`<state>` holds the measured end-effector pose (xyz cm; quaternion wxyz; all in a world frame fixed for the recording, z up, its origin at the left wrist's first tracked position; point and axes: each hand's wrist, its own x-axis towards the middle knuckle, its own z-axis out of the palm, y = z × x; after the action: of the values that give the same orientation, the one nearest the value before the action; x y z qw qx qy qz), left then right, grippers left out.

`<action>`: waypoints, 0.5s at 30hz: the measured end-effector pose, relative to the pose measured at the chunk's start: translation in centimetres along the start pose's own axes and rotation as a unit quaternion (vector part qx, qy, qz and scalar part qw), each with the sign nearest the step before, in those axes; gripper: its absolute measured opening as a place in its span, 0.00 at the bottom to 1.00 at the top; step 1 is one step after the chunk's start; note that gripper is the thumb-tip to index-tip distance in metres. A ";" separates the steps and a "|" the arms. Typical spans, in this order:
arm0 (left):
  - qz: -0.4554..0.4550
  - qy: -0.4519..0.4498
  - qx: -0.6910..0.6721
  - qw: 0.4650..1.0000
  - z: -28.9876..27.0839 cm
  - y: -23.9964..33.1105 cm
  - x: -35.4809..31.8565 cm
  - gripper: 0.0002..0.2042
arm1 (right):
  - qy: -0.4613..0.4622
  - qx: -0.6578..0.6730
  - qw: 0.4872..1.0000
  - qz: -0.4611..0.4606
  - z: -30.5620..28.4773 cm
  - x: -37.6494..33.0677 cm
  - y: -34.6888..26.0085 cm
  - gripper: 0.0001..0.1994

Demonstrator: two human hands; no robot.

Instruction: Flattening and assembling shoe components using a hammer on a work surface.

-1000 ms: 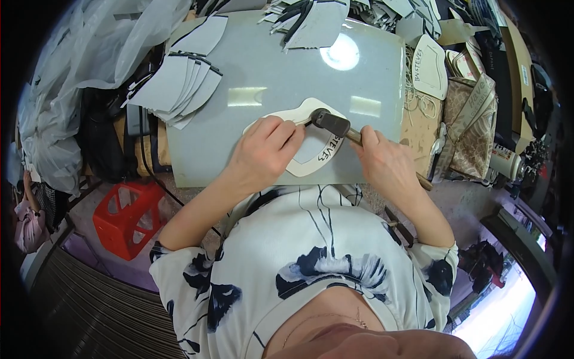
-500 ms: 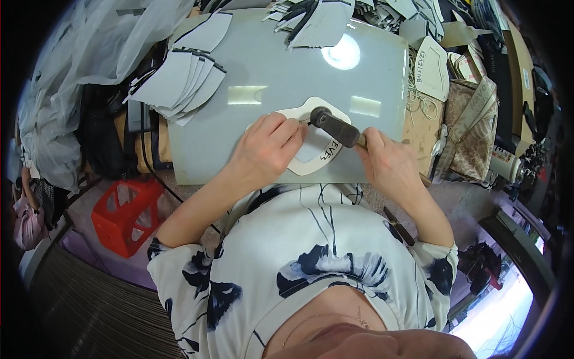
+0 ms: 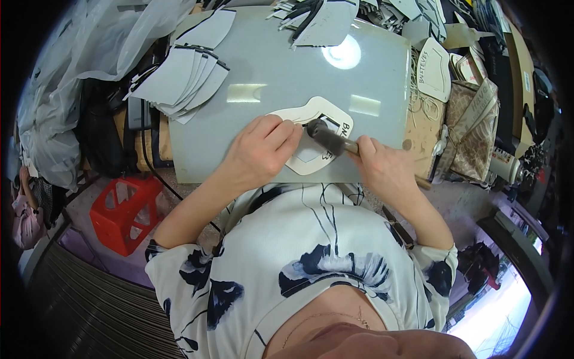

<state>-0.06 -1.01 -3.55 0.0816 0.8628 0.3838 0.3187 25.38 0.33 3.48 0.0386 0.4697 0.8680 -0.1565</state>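
Observation:
My right hand (image 3: pixel 382 161) is closed round the wooden handle of a hammer (image 3: pixel 321 136), seen slightly smeared. Its dark head lies just beyond my left fingertips, over the cut-out in a flat white template (image 3: pixel 308 107) with dark lettering on its rim. My left hand (image 3: pixel 267 149) rests over the template's left side, thumb and fingers pinched together near a dark edge beside the hammer head. What lies between those fingers is hidden. Both sit close to the near edge of a smooth grey work board (image 3: pixel 206 152).
Fanned white pieces with black edges (image 3: pixel 185 81) lie at the left, with another pile (image 3: pixel 326 24) at the far edge. A second white template (image 3: pixel 433 69), coiled cord (image 3: pixel 426 109) and a patterned brown bag (image 3: pixel 471 128) are at the right. A red plastic stool (image 3: pixel 122 215) stands lower left.
The hammer head has swung a little down and to the left, toward my left fingertips, uncovering more of the template's cut-out and lettering. My left hand has barely moved.

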 end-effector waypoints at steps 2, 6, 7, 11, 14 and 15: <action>0.001 0.006 0.000 1.000 0.0 0.0 0.0 0.15 | -0.057 -0.019 0.998 0.009 -0.1 0.1 -0.3 0.11; -0.013 0.001 -0.009 1.000 -0.1 0.2 0.1 0.14 | -0.040 0.015 0.999 0.027 0.1 0.0 -0.5 0.10; -0.023 0.004 -0.026 0.999 -0.2 0.3 0.2 0.13 | -0.063 -0.002 0.998 0.028 0.4 -0.2 -0.5 0.11; -0.020 0.009 -0.026 0.999 0.1 0.1 -0.2 0.13 | -0.046 0.011 0.999 0.007 -0.4 0.3 -0.9 0.11; -0.014 0.021 -0.026 0.999 0.1 0.0 -0.1 0.14 | -0.051 0.015 0.998 0.026 0.5 0.2 -0.8 0.10; -0.025 0.013 -0.039 0.999 -0.2 -0.2 -0.2 0.15 | -0.059 0.007 0.998 0.027 0.3 0.3 -0.8 0.10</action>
<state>-0.36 -1.05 -3.58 0.1181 0.8448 0.3935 0.3429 24.51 0.11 3.30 0.0905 0.4833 0.8500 -0.1891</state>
